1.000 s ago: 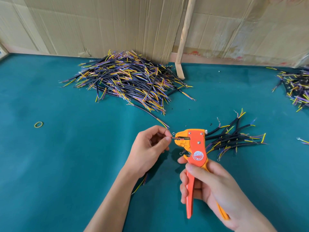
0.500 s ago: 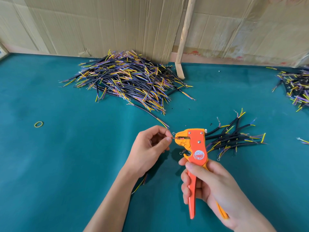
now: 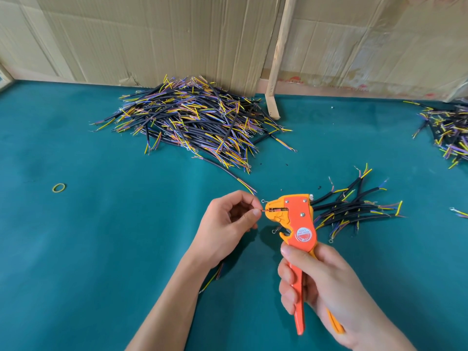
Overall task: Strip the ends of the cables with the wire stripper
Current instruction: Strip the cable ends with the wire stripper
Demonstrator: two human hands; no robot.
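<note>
An orange and yellow wire stripper (image 3: 297, 229) stands upright over the green table, its handles gripped in my right hand (image 3: 319, 287). My left hand (image 3: 228, 225) pinches a thin wire of a black cable between thumb and forefinger and holds its end in the stripper's jaws (image 3: 274, 211). The rest of that cable (image 3: 215, 274) hangs below my left wrist, mostly hidden. A small bunch of cables (image 3: 354, 209) lies just right of the stripper's head.
A big heap of black cables with yellow and purple wires (image 3: 192, 122) lies at the back centre against a cardboard wall. Another heap (image 3: 448, 133) sits at the far right edge. A yellow rubber band (image 3: 59, 187) lies left. A wooden stick (image 3: 277, 59) leans on the cardboard.
The stripper's handles have closed slightly in my right hand. My left hand keeps the wire end in the jaws; both hands stay almost in place.
</note>
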